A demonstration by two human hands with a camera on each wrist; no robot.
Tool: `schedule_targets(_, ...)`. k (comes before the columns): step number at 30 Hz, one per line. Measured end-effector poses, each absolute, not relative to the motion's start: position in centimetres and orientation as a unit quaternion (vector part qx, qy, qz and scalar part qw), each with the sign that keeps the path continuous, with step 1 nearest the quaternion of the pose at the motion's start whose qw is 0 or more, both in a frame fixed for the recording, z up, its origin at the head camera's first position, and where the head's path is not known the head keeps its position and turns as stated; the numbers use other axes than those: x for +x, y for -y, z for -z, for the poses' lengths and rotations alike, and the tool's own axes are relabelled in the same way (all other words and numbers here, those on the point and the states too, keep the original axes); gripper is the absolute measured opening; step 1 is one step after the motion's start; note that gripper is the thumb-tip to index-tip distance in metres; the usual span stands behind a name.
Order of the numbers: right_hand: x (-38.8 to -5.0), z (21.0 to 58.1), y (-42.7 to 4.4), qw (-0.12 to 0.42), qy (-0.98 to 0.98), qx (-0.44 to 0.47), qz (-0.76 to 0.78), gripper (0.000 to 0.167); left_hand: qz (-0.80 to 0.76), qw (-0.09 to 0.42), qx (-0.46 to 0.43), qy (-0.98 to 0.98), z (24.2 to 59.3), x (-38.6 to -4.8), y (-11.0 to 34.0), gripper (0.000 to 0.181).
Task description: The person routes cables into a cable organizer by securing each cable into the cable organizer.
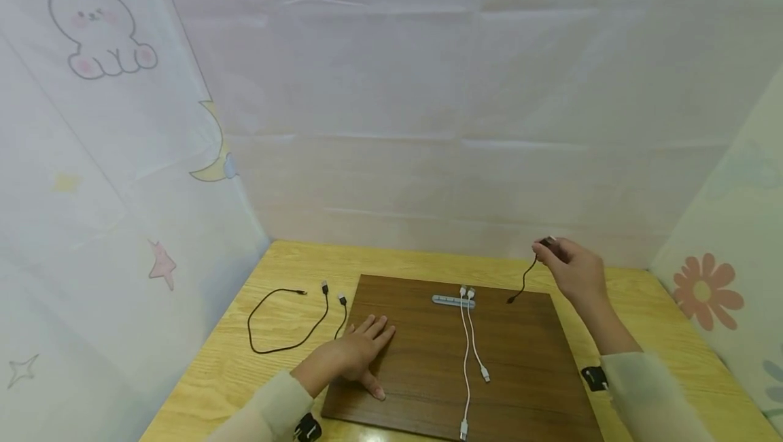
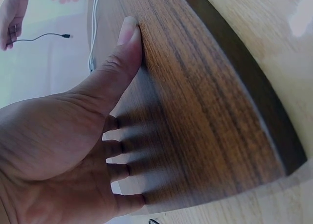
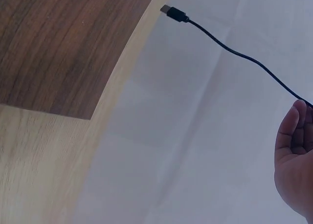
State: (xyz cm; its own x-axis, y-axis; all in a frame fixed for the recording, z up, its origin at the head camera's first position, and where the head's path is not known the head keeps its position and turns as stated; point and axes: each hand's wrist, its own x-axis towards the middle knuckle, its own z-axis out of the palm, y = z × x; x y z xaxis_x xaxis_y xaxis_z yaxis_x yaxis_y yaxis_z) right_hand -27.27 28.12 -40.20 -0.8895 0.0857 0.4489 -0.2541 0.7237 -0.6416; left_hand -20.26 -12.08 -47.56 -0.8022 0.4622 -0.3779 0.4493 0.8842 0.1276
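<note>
My left hand (image 1: 361, 353) rests with spread fingers on the left part of a dark brown board (image 1: 416, 387); in the left wrist view its fingertips and thumb touch the wood. Above the board's far right corner, my right hand (image 1: 578, 272) pinches a short black cable (image 1: 527, 277) near one plug. The cable's other end dangles, and its black plug (image 3: 176, 13) with a metal tip shows in the right wrist view. A grey-blue cable holder (image 1: 446, 300) lies at the board's far edge, with two white cables (image 1: 466, 353) running from it toward the near side.
Left of the board, a long black cable (image 1: 249, 330) lies curved on the yellow wood table (image 1: 214, 374). Beside it another black cable (image 1: 344, 313) passes partly behind my left hand. A pale cloth backdrop (image 1: 379, 88) stands behind and at both sides.
</note>
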Motion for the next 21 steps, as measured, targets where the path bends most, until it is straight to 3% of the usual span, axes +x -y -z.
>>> schedule_targets(21, -25.0, 40.0, -23.5, 0.218, 0.885, 0.133, -0.39, 0.021, -0.045, 0.21, 0.241, -0.947, 47.6, -20.2, 12.3, 0.119)
